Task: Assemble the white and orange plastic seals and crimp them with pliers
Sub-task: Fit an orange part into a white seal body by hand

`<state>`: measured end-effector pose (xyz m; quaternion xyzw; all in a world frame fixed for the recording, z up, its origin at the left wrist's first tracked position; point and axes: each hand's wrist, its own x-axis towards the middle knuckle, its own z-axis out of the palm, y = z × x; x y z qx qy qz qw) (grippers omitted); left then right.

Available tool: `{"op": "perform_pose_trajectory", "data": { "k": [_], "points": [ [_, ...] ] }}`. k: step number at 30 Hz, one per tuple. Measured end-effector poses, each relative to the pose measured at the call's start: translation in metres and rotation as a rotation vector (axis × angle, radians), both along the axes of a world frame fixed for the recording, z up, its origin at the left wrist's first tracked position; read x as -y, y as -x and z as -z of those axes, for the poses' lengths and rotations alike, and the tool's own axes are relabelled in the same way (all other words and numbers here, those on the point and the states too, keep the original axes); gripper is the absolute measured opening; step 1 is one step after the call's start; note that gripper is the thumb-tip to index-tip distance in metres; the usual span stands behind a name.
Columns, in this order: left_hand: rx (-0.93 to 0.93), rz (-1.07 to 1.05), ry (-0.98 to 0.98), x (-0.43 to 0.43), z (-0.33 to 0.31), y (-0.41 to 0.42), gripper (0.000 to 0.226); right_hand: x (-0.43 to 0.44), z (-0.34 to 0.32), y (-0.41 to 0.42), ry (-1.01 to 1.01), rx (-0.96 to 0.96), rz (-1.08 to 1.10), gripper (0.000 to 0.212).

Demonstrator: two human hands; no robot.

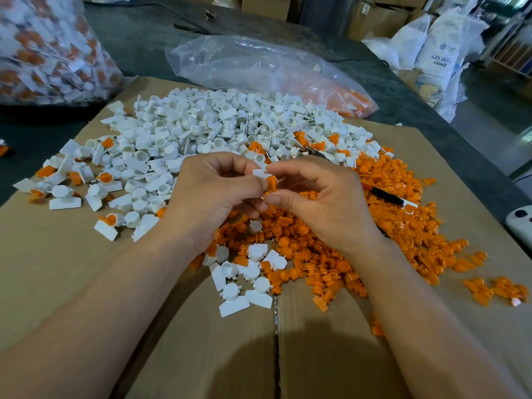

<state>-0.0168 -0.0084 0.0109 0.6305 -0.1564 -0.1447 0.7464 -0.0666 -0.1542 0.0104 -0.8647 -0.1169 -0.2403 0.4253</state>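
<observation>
Over the middle of the cardboard [57,269], the left hand [213,191] pinches a white seal [260,173] in curled fingers [230,163], against an orange insert [272,184] pinched by the right hand [313,194]. The white pile [218,125] sits at 12 o'clock and the orange pile [403,226] at 4 o'clock, with the pliers [385,194] at 3 o'clock.

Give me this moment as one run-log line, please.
phase: assembly | left hand: pinches seal | right hand: pinches seal | pliers: lying among orange parts, untouched
</observation>
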Motion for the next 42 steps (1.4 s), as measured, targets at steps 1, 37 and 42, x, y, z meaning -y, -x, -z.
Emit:
{"op": "perform_pose_trajectory", "data": {
  "k": [1,37,42],
  "points": [
    [-0.007,0.007,0.002,-0.0005,0.0,-0.0003,0.019,0.0001,-0.0003,-0.0001,-0.005,-0.012,-0.015,0.037],
    [-0.031,0.043,0.004,-0.0027,-0.0004,-0.0026,0.015,0.0014,-0.0003,0.0006,-0.088,-0.091,-0.032,0.028],
    [-0.044,0.061,0.019,-0.0029,-0.0008,-0.0024,0.015,0.0018,-0.0006,0.0006,-0.107,-0.069,-0.051,0.029]
  ]
}}
